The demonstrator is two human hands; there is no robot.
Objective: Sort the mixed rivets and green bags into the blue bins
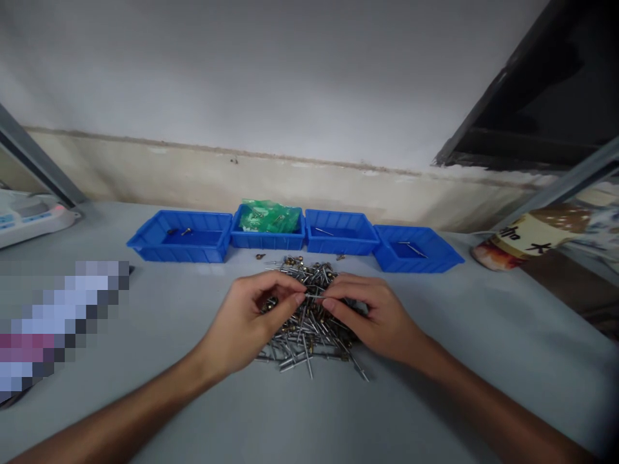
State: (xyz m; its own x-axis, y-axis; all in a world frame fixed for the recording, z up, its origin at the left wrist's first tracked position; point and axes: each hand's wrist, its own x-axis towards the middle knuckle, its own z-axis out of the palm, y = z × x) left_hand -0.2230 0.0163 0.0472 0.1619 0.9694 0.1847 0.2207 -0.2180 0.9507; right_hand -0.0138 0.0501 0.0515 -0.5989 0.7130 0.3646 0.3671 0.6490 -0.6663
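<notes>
A thin metal pin [315, 296] spans the gap between my two hands, above a heap of metal pins [309, 335] on the grey table. My left hand [261, 312] pinches its left end between thumb and forefinger. At its right end, my right hand [365, 309] pinches it the same way. The heap shows silver shafts and some brass-coloured heads, and both hands partly cover it.
Four blue bins [342, 241] stand in a row behind the heap; one holds a green bag [269, 218], the others a few small parts. A white device [33, 216] lies far left, a labelled tub [525, 238] far right. A pixelated object [62, 322] lies left.
</notes>
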